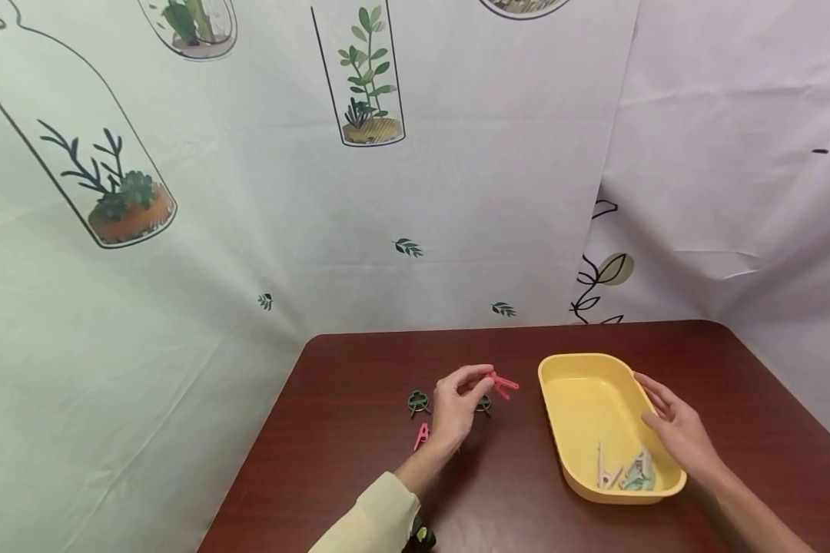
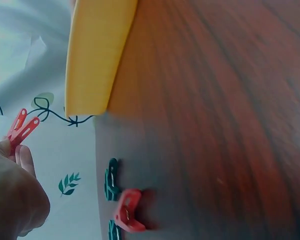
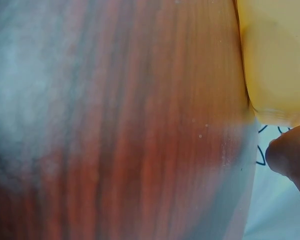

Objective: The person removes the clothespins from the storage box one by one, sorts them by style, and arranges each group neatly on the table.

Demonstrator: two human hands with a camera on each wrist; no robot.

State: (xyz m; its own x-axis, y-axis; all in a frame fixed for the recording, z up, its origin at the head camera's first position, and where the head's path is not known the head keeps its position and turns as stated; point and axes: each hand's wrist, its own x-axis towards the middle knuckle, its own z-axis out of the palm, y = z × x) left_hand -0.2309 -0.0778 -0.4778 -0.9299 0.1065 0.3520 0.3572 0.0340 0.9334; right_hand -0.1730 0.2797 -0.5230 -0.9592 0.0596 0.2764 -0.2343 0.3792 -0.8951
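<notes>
In the head view my left hand (image 1: 454,407) pinches a pink-red clothespin (image 1: 503,383) between thumb and fingertips, above the table. The same clothespin (image 2: 21,131) shows in the left wrist view with its two legs spread. Below that hand lie another red clothespin (image 1: 422,435) and green clips, one (image 1: 418,402) to the left and one (image 1: 484,405) partly behind the fingers. My right hand (image 1: 685,430) holds the right side of a yellow tray (image 1: 581,399), thumb at the rim and fingers along the outside. Inside its near end are a pale clothespin (image 1: 605,476) and a pale green clip (image 1: 639,472).
The dark red-brown table (image 1: 360,491) has rounded far corners and meets a printed cloth backdrop (image 1: 456,207). A small black and yellow-green item (image 1: 422,535) shows at the bottom, partly hidden by the left sleeve (image 1: 380,514).
</notes>
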